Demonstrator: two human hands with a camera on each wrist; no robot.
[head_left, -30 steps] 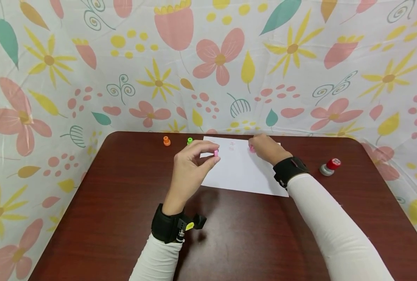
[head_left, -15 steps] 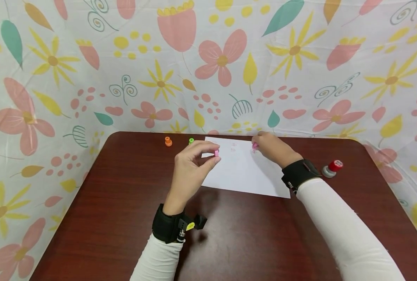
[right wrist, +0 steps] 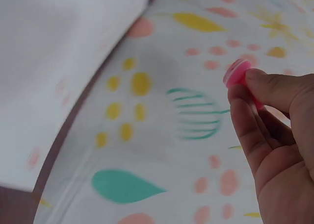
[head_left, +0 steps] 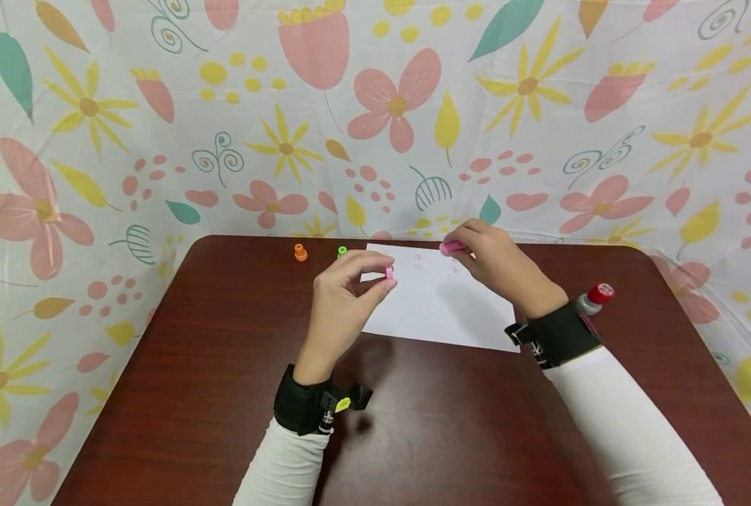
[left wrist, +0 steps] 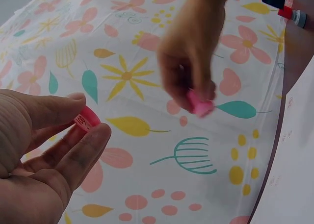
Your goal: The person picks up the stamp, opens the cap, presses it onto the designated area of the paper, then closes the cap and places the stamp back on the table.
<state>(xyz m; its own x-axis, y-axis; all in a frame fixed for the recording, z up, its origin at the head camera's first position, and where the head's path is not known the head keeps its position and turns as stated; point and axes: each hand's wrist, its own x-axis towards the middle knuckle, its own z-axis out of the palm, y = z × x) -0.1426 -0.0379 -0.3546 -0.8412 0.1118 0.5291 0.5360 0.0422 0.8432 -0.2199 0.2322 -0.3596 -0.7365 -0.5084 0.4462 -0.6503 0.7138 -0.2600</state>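
Observation:
My left hand [head_left: 348, 299] pinches a small pink cap [left wrist: 87, 119] between thumb and fingertips, above the left side of the paper. With thumb and fingers my right hand [head_left: 498, 263] grips a pink stamp [right wrist: 238, 74]; its round stamping face is tilted up and to the side, raised over the paper's far right part. Below both hands lies a white sheet of paper [head_left: 432, 306] bearing small, faint pink prints [head_left: 418, 258] near its far edge.
An orange stamp [head_left: 301, 253] stands at the table's far left, and a green one [head_left: 342, 251] is partly hidden behind my left hand. Towards the right is a red-and-grey stamp [head_left: 596, 296], close to my right wrist. A floral cloth [head_left: 223, 119] hangs behind the dark table [head_left: 223, 330].
My right hand has lifted the pink stamp off the paper and turned it, uncovering a pink print at the far right. My left hand has stayed in place with the cap.

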